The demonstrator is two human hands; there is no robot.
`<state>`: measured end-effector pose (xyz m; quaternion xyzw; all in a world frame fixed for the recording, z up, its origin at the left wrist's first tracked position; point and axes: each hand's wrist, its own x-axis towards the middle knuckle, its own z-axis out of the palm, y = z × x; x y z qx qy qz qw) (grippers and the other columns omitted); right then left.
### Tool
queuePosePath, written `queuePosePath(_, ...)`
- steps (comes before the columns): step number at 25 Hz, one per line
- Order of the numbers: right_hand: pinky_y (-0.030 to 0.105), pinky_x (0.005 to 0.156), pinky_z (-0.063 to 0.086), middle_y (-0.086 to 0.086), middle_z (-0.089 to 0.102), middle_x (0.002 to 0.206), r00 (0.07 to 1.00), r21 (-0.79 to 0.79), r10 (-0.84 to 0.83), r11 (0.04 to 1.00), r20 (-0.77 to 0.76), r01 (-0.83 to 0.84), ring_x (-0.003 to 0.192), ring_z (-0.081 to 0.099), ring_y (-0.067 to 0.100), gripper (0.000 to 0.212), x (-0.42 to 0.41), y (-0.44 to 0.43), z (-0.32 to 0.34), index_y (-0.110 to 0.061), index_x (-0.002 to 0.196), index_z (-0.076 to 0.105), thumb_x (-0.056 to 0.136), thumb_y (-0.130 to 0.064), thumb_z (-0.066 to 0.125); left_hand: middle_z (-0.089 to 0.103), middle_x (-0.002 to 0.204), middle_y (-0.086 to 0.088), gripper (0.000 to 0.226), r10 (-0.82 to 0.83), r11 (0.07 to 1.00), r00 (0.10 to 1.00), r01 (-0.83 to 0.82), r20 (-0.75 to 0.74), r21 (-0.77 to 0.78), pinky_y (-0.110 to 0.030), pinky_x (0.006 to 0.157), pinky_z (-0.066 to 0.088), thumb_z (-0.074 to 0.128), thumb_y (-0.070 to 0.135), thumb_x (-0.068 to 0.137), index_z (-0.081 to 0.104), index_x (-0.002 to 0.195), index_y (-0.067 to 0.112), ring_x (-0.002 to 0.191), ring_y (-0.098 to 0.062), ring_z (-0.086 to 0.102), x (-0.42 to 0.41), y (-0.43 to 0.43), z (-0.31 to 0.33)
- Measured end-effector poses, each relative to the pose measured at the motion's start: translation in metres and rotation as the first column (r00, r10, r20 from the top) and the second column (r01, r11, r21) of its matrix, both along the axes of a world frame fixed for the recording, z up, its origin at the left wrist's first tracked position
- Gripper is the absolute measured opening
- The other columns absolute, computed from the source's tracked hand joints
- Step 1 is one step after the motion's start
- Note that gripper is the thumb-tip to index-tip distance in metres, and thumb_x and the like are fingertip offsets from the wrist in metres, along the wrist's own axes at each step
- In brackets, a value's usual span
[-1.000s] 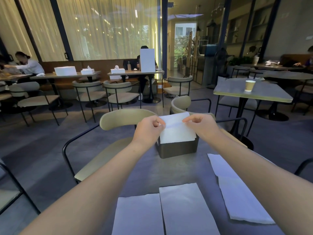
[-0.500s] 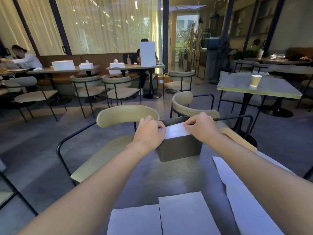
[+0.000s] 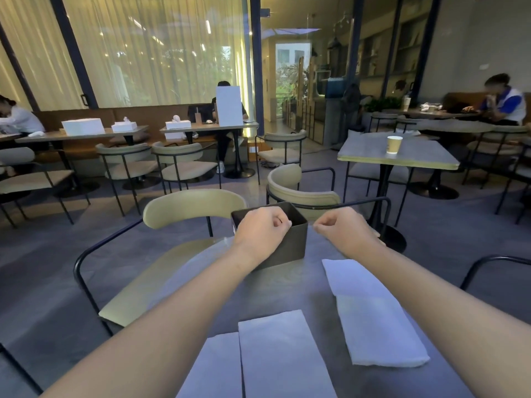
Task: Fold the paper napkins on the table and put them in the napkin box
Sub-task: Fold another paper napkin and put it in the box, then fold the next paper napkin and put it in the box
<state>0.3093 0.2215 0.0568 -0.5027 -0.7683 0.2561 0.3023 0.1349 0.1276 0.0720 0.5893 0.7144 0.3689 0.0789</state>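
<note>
Napkin box (image 3: 290,239): dark brown, plain, no pattern. Paper napkins on the table: white, bluish in this light, the near one (image 3: 283,354) and the right one (image 3: 376,326) both unmarked. Tabletop (image 3: 298,282): mottled dark grey. Chair back (image 3: 195,205) across the table: pale olive-beige pad on black frame. Paper cup (image 3: 394,145) on the neighbouring table: yellow-tan, white rim. Curtains (image 3: 149,47): sheer yellow-cream.

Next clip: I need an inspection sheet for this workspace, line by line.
Surface: dark grey table, partly bare.
Job's things: dark square napkin box at far edge; three white paper napkins lying near, one at right folded.
Clutter: nothing seen.
Grips: left hand curled at box rim; right hand curled beside box; neither visibly holds paper.
Cables: nothing seen.
Surroundings: beige chairs, café tables, paper cup, seated people.
</note>
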Motion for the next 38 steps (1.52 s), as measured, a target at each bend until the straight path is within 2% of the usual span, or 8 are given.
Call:
queuePosePath(5, 0.03, 0.063, 0.041, 0.009, 0.072, 0.076, 0.996, -0.026, -0.039, 0.999, 0.082, 0.041, 0.064, 0.051, 0.009, 0.025, 0.05, 0.005, -0.019, 0.001, 0.088, 0.078, 0.093, -0.021, 0.067, 0.077, 0.088, 0.005, 0.015, -0.109, 0.99, 0.994, 0.107, -0.026, -0.088, -0.035, 0.084, 0.057, 0.065, 0.029, 0.094, 0.077, 0.092, 0.021, 0.089, -0.016, 0.07, 0.049, 0.014, -0.017)
queuePosePath(12, 0.032, 0.06, 0.029, 0.002, 0.045, 0.062, 0.977, -0.062, -0.066, 0.995, 0.2, 0.08, 0.064, 0.034, 0.017, 0.019, 0.098, 0.007, -0.06, -0.002, 0.065, 0.065, 0.08, -0.012, 0.059, 0.071, 0.118, 0.0, 0.02, -0.206, 0.954, 0.97, 0.17, -0.128, -0.246, -0.036, 0.094, 0.052, 0.062, 0.029, 0.094, 0.077, 0.106, 0.023, 0.113, -0.022, 0.064, 0.087, 0.041, -0.064)
queuePosePath(16, 0.038, 0.065, 0.053, 0.009, 0.077, 0.077, 0.977, -0.091, -0.087, 0.99, 0.193, 0.107, 0.068, 0.063, 0.026, 0.019, 0.103, 0.007, -0.079, -0.01, 0.072, 0.077, 0.082, -0.013, 0.06, 0.062, 0.128, 0.0, 0.031, -0.212, 0.94, 0.967, 0.162, -0.143, -0.301, -0.036, 0.095, 0.05, 0.06, 0.028, 0.095, 0.07, 0.124, 0.024, 0.121, -0.023, 0.059, 0.096, 0.047, -0.084)
queuePosePath(22, 0.042, 0.085, 0.06, -0.009, 0.078, 0.097, 0.979, -0.075, -0.047, 0.995, 0.198, 0.063, 0.091, 0.07, 0.015, 0.014, 0.101, 0.007, -0.084, -0.026, 0.083, 0.078, 0.091, -0.022, 0.068, 0.076, 0.099, -0.004, 0.023, -0.227, 0.947, 0.967, 0.192, -0.113, -0.258, -0.043, 0.085, 0.056, 0.054, 0.01, 0.091, 0.076, 0.089, 0.016, 0.1, -0.027, 0.066, 0.096, 0.043, -0.089)
queuePosePath(24, 0.028, 0.08, 0.051, -0.009, 0.07, 0.111, 0.996, -0.03, -0.027, 0.999, 0.089, 0.03, 0.094, 0.062, 0.011, 0.008, 0.098, 0.004, -0.079, -0.028, 0.099, 0.076, 0.091, -0.028, 0.075, 0.075, 0.097, -0.004, 0.021, -0.218, 0.953, 0.97, 0.187, -0.109, -0.239, -0.042, 0.086, 0.055, 0.056, 0.009, 0.092, 0.076, 0.091, 0.014, 0.098, -0.027, 0.066, 0.088, 0.038, -0.082)
queuePosePath(27, 0.02, 0.076, 0.048, -0.012, 0.068, 0.11, 0.983, -0.186, 0.005, 0.982, -0.185, -0.04, 0.098, 0.064, 0.007, 0.034, 0.087, -0.012, -0.059, -0.029, 0.118, 0.064, 0.089, -0.036, 0.08, 0.069, 0.095, 0.001, 0.017, -0.167, 0.975, 0.982, 0.152, -0.085, -0.16, -0.037, 0.088, 0.054, 0.059, 0.013, 0.094, 0.074, 0.088, 0.018, 0.094, -0.023, 0.064, 0.067, 0.025, -0.063)
queuePosePath(31, 0.034, 0.091, 0.063, 0.001, 0.083, 0.109, 0.938, -0.41, 0.121, 0.876, -0.324, -0.255, 0.098, 0.079, 0.014, 0.014, 0.064, -0.033, -0.043, -0.021, 0.103, 0.079, 0.092, -0.03, 0.078, 0.068, 0.089, 0.003, 0.017, -0.115, 0.991, 0.991, 0.109, -0.073, -0.075, -0.031, 0.084, 0.051, 0.062, 0.012, 0.092, 0.071, 0.081, 0.022, 0.089, -0.017, 0.061, 0.038, 0.001, -0.033)
queuePosePath(38, 0.049, 0.098, 0.058, 0.013, 0.083, 0.109, 0.845, -0.366, 0.052, 0.886, -0.532, -0.285, 0.107, 0.077, 0.032, 0.021, 0.01, -0.065, -0.017, -0.008, 0.103, 0.079, 0.094, -0.027, 0.076, 0.051, 0.104, -0.001, 0.016, 0.117, 0.984, 0.991, -0.124, 0.056, 0.126, -0.033, 0.078, 0.048, 0.068, 0.03, 0.093, 0.061, 0.101, 0.018, 0.085, -0.018, 0.055, -0.009, -0.049, 0.002)
